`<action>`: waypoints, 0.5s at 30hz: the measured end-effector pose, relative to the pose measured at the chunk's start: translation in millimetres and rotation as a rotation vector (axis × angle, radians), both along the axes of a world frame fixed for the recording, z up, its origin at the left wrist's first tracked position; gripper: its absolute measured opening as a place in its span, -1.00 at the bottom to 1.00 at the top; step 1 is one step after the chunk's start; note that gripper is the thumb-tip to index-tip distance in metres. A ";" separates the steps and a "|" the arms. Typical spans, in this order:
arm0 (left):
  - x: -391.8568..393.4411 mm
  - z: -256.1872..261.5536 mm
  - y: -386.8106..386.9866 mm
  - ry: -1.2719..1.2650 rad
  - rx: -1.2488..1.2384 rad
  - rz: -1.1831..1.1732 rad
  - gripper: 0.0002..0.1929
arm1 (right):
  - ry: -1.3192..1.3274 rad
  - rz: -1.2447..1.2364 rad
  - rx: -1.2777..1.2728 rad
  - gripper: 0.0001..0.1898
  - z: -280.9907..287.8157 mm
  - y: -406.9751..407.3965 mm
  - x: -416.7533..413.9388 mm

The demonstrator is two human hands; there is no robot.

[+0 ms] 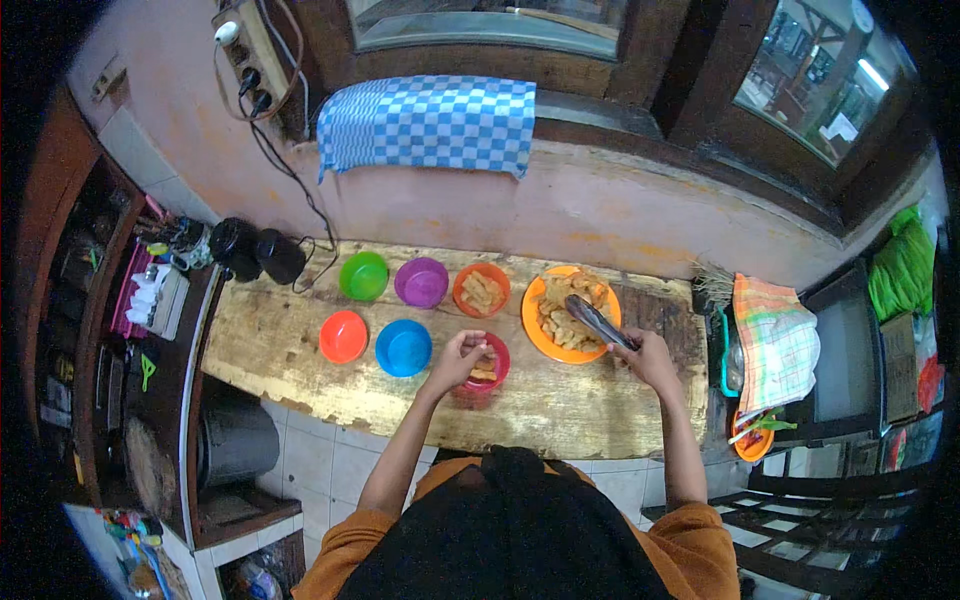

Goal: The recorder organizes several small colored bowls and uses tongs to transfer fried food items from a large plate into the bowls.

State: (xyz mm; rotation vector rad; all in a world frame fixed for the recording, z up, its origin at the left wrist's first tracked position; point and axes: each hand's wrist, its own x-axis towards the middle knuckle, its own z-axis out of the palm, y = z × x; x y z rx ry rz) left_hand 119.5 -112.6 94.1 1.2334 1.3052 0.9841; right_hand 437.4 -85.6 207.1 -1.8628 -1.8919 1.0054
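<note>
My right hand [646, 360] grips a pair of metal tongs [596, 319]. The tongs' head rests over pieces of fried food [562, 311] heaped on an orange plate [531, 330]. At the left side of a pinkish-red bowl [504, 367] is my left hand [457, 364], its fingers curled over the rim. Some fried pieces [484, 367] lie inside that bowl. Whether my left fingers hold a piece or the rim is hard to tell. Behind it, an orange-red bowl [458, 294] also contains fried pieces [481, 292].
Left of these stand a blue bowl [403, 348], a red-orange bowl [343, 337], a purple bowl [421, 283] and a green bowl [364, 276] on the worn wooden table [300, 386]. Dark jars [279, 255] and a cable [315, 202] are at the left; a checked cloth [776, 337] lies right.
</note>
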 end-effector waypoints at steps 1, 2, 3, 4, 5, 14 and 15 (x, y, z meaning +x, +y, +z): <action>-4.7 -1.8 -2.1 0.004 -0.009 0.012 -0.73 | 0.004 0.012 -0.009 -0.70 -4.3 -2.3 -2.6; -10.1 -5.2 -4.7 0.016 -0.012 0.040 -0.74 | 0.102 0.040 -0.078 -0.71 -10.5 -5.4 -5.4; -14.6 -6.1 -7.1 0.029 -0.013 0.067 -0.75 | 0.200 0.066 -0.146 -0.72 -18.1 -8.2 -8.0; -18.5 -7.1 -10.7 0.022 -0.031 0.114 -0.75 | 0.349 0.078 -0.192 -0.72 -32.8 -10.3 -12.5; -23.2 -7.8 -14.8 0.026 -0.036 0.125 -0.75 | 0.352 0.089 -0.198 -0.72 -40.8 -11.3 -17.0; -51.9 -22.6 -44.3 0.054 -0.055 0.221 -0.73 | 0.299 0.300 -0.575 -0.77 -94.5 -6.7 -76.5; -52.8 -20.4 -47.2 0.082 -0.062 0.226 -0.73 | 0.285 0.320 -0.587 -0.77 -97.2 -5.1 -80.7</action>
